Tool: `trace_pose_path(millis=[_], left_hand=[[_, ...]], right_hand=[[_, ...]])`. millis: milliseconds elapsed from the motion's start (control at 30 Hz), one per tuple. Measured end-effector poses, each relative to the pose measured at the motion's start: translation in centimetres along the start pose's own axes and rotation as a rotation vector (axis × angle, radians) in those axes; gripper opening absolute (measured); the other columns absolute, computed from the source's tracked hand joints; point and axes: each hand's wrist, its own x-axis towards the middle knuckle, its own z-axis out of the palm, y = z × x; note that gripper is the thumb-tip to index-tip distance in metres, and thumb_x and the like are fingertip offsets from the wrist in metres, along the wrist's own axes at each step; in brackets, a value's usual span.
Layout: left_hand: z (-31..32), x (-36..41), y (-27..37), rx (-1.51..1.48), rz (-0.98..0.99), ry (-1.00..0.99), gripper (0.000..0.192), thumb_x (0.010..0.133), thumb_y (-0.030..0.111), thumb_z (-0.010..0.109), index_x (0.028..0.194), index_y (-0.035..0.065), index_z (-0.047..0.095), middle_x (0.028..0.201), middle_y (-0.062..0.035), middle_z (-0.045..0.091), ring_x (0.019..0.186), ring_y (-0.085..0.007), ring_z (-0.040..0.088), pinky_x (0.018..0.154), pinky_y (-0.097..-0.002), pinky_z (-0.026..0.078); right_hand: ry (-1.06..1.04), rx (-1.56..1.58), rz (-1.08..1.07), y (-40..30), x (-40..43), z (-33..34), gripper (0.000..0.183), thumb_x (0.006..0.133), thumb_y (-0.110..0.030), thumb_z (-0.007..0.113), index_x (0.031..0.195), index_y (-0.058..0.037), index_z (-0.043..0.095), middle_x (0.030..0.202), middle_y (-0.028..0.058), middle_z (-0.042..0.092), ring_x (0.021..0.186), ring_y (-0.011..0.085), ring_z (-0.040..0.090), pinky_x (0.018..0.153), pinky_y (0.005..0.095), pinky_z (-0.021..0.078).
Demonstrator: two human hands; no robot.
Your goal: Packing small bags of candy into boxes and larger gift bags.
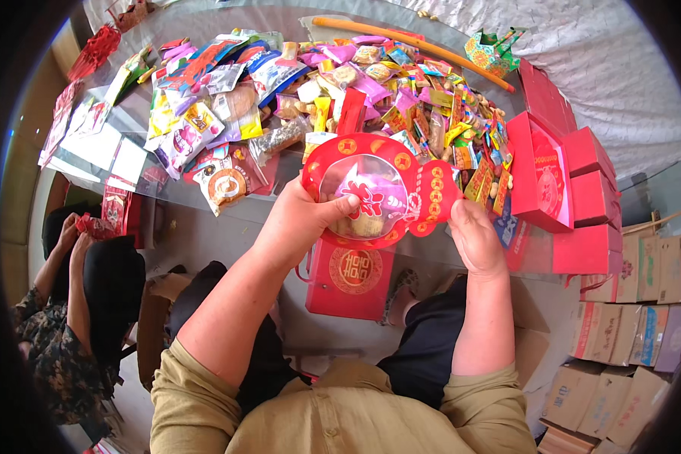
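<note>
A red, gourd-shaped plastic gift bag [363, 190] with a clear round window is held up over the table's front edge. Wrapped snacks show through the window. My left hand [301, 218] grips the bag's left side, its thumb lying on the window. At the bag's narrow right end, my right hand [475, 232] pinches the red plastic between thumb and fingers. Behind the bag, a large heap of wrapped sweets, cakes and peanuts [374, 74] covers much of the glass tabletop. Below it, a red cardboard gift box [352, 278] with gold decoration shows between the knees.
An open red box [539, 170] holds a similar bag, beside stacked red boxes [587, 247]. A long wooden stick [408, 42] lies behind the heap. Another person's hands [78, 232] hold a red packet at the left. Cardboard cartons [607, 335] are stacked at the right.
</note>
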Motion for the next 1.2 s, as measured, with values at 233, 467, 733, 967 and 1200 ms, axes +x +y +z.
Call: trace_pose_path(millis=[233,467,733,967,1200], left_hand=[[0.4,-0.1,0.2,0.050,0.048,0.091,0.032,0.093,0.001,0.074,0.125,0.0008,0.067,0.109,-0.0064,0.075,0.095,-0.0149,0.071,0.085,-0.0343,0.059],[0.0,-0.1,-0.1,0.103,-0.009,-0.062,0.029,0.093,0.005,0.076,0.121,0.0033,0.069,0.103,-0.0033,0.076,0.093,-0.0123,0.071,0.083,-0.0326,0.059],[0.2,0.0,0.1,0.219,-0.041,-0.040,0.025,0.094,0.009,0.076,0.118,0.0047,0.070,0.104,-0.0022,0.076,0.093,-0.0111,0.071,0.084,-0.0326,0.058],[0.6,0.2,-1.3,0.126,0.028,-0.078,0.026,0.096,0.012,0.075,0.121,0.0053,0.068,0.106,-0.0009,0.075,0.096,-0.0110,0.070,0.085,-0.0327,0.058],[-0.2,0.5,-1.0,0.172,0.027,-0.028,0.028,0.098,0.012,0.072,0.124,0.0034,0.067,0.109,-0.0033,0.075,0.099,-0.0132,0.070,0.089,-0.0333,0.056]], right_hand=[[0.012,-0.033,0.035,-1.6,-0.2,1.8,0.045,0.109,-0.041,0.054,0.124,-0.0006,0.067,0.113,-0.0038,0.066,0.103,0.0042,0.053,0.094,0.0260,0.0417],[-0.108,-0.043,0.053,-2.0,-0.7,3.1,0.043,0.109,-0.038,0.055,0.132,-0.0036,0.063,0.122,-0.0035,0.065,0.110,0.0073,0.054,0.102,0.0291,0.0414],[-0.103,-0.093,0.091,-1.3,-0.5,2.9,0.043,0.108,-0.037,0.056,0.133,-0.0034,0.062,0.126,-0.0012,0.065,0.117,0.0100,0.055,0.105,0.0309,0.0410],[-0.217,-0.004,0.075,-1.1,-0.2,3.6,0.042,0.108,-0.033,0.058,0.138,-0.0036,0.060,0.133,0.0013,0.064,0.123,0.0124,0.056,0.107,0.0332,0.0426],[-0.251,0.082,0.074,-1.1,0.3,5.7,0.042,0.106,-0.028,0.062,0.139,-0.0031,0.058,0.137,0.0039,0.063,0.126,0.0142,0.056,0.109,0.0351,0.0433]])
